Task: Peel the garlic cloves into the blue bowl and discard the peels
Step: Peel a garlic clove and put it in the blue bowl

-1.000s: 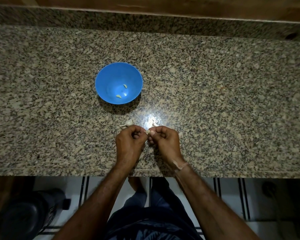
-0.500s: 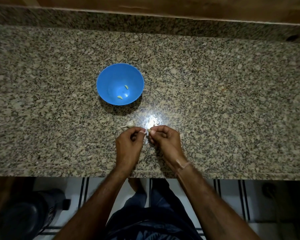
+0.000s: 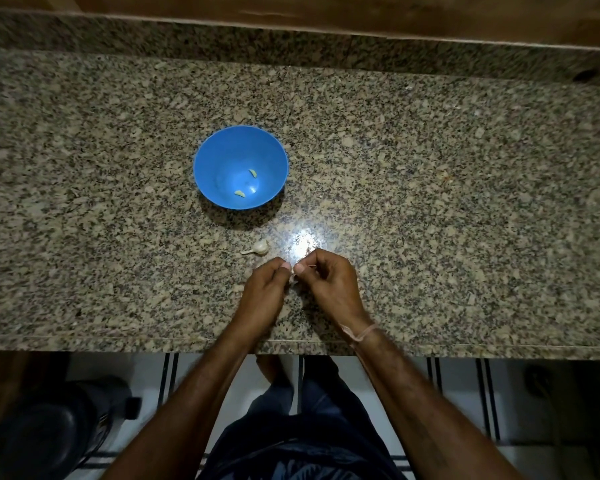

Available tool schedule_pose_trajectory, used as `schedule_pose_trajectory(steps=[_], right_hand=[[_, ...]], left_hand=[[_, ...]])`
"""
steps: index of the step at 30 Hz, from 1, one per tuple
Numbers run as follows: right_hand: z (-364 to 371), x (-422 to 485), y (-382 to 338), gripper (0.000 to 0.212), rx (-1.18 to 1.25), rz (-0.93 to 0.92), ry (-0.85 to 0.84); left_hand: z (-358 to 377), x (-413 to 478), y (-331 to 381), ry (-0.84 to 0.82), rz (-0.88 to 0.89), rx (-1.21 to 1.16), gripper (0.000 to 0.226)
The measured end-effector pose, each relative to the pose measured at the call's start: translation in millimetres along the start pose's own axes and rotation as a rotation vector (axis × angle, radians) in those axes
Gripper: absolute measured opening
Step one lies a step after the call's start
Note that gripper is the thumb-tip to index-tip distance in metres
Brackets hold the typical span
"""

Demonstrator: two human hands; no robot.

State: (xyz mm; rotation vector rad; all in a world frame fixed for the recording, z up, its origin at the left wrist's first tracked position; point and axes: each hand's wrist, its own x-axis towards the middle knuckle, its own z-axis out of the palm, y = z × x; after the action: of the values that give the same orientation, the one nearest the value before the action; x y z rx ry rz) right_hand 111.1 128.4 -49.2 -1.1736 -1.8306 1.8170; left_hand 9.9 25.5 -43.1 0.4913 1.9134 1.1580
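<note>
A blue bowl point(image 3: 208, 161) stands on the granite counter point(image 3: 430, 202) with two peeled garlic cloves point(image 3: 239, 193) lying inside. An unpeeled garlic piece point(image 3: 260, 247) with a short stem lies on the counter just in front of the bowl. Close to the counter's front edge, my left hand point(image 3: 265, 292) and my right hand point(image 3: 329, 285) meet, their fingertips pinching one small garlic clove point(image 3: 292, 277) between them. The clove is mostly hidden by my fingers.
A raised granite ledge point(image 3: 291, 39) runs along the back of the counter under a wooden strip. A bright light glare point(image 3: 303, 242) sits on the counter just beyond my hands. Below the counter edge are a tiled floor and a dark round object point(image 3: 42, 431) at the left.
My hands have stayed together on the clove, with only small finger shifts. The view has drifted slightly.
</note>
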Motion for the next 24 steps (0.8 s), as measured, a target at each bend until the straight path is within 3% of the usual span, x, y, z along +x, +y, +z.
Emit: schedule_pose_trajectory(steps=[3, 6, 8, 13, 15, 18, 20, 22, 24], right_hand=[[1.0, -1.2, -0.2, 0.014, 0.002, -0.003, 0.0], [2.1, 0.1, 2.1, 0.024, 0.045, 0.094, -0.027], [0.2, 3.9, 2.5, 0.029, 0.035, 0.151, -0.079], [0.7, 7.7, -5.0, 0.031, 0.014, 0.231, -0.205], [3.8, 5.4, -3.3, 0.031, 0.008, 0.183, -0.19], [7.5, 1.0, 3.4, 0.029, -0.08, -0.014, -0.133], [8.4, -0.5, 4.6, 0.027, -0.136, -0.104, -0.103], [9.1, 0.8, 2.2, 0.029, -0.137, -0.086, -0.073], [9.8, 6.4, 0.1, 0.031, -0.016, 0.088, -0.074]], left_hand=[[0.8, -1.2, 4.4, -0.03, -0.049, -0.098, 0.033], [0.0, -3.3, 2.9, 0.106, 0.25, 0.273, 0.028], [1.3, -4.2, -0.9, 0.137, 0.372, 0.384, 0.024], [2.2, -2.8, -5.9, 0.19, 0.364, 0.398, 0.025], [0.1, -1.3, -0.2, 0.117, 0.244, 0.263, 0.027], [-1.8, 3.6, 10.6, -0.048, -0.165, -0.245, 0.032], [-2.8, 6.0, 12.4, -0.081, -0.329, -0.401, 0.033], [-0.6, 3.3, 13.2, -0.038, -0.212, -0.299, 0.032], [1.1, -2.7, 12.8, 0.077, 0.092, 0.01, 0.029]])
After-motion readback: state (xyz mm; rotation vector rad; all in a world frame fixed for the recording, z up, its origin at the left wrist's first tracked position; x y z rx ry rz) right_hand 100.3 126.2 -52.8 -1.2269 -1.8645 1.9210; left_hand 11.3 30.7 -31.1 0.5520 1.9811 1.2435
